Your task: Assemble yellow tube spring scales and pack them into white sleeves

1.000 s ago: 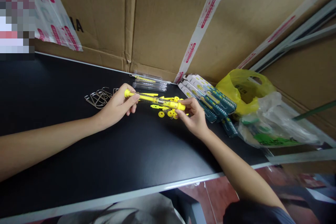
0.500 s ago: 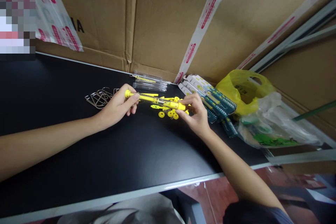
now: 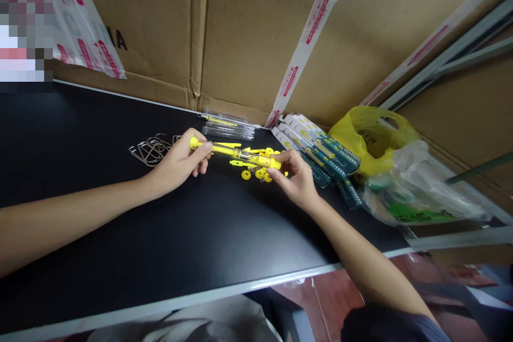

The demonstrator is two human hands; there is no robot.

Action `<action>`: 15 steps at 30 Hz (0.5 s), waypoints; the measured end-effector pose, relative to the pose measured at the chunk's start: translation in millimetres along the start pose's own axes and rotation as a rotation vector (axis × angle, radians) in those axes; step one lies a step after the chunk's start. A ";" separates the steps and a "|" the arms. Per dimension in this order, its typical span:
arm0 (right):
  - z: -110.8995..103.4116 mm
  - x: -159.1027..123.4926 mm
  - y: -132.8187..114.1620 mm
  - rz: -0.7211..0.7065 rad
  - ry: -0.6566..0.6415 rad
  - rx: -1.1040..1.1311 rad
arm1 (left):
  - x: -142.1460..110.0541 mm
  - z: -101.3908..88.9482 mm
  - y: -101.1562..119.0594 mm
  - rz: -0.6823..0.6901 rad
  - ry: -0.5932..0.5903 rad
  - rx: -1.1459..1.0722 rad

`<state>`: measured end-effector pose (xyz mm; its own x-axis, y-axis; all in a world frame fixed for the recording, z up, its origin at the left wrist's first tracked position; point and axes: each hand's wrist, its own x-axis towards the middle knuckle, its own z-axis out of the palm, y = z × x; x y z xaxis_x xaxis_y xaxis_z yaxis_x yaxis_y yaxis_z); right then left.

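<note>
A tubular spring scale [image 3: 244,155], clear with yellow parts inside and yellow ends, is held nearly level above the dark table. My left hand [image 3: 185,157] is closed round its left end, thumb along the tube. At the other end, the fingers and thumb of my right hand [image 3: 295,175] pinch the yellow end cap. Behind and below the tube lie loose yellow plastic parts [image 3: 246,175], rings and strips among them, partly hidden by it. A tangle of bent metal hooks [image 3: 150,149] rests just left of my left hand.
Clear tubes [image 3: 229,131] lie by the cardboard wall [image 3: 248,37]. Printed boxes [image 3: 332,157] are stacked right of my right hand. Beyond them sit a yellow plastic bag [image 3: 348,131] and a translucent bag [image 3: 425,187]. The table's pale front edge [image 3: 240,287] runs nearest me.
My right hand's fingers have shifted slightly on the end cap and now sit closer round it. My left hand stays almost where it was on the spring scale.
</note>
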<state>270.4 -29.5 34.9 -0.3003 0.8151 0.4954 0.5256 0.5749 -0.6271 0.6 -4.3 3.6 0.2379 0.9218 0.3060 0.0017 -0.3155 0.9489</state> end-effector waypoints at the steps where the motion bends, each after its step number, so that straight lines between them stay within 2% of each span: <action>1: 0.1 -0.4 -0.1 0.014 -0.007 0.009 | -0.1 -0.2 -0.3 -0.003 -0.001 0.001; 7: 0.8 -1.8 -0.2 0.092 -0.057 0.070 | -0.2 -0.8 -1.7 0.009 0.000 0.001; 15: 1.6 -2.1 1.2 0.088 -0.077 0.110 | 0.5 -0.7 -1.6 0.020 -0.001 -0.004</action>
<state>270.4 -30.4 32.2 -0.3199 0.8631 0.3908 0.4635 0.5023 -0.7300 0.0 -3.1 2.3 0.2386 0.9153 0.3246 -0.0067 -0.3327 0.9430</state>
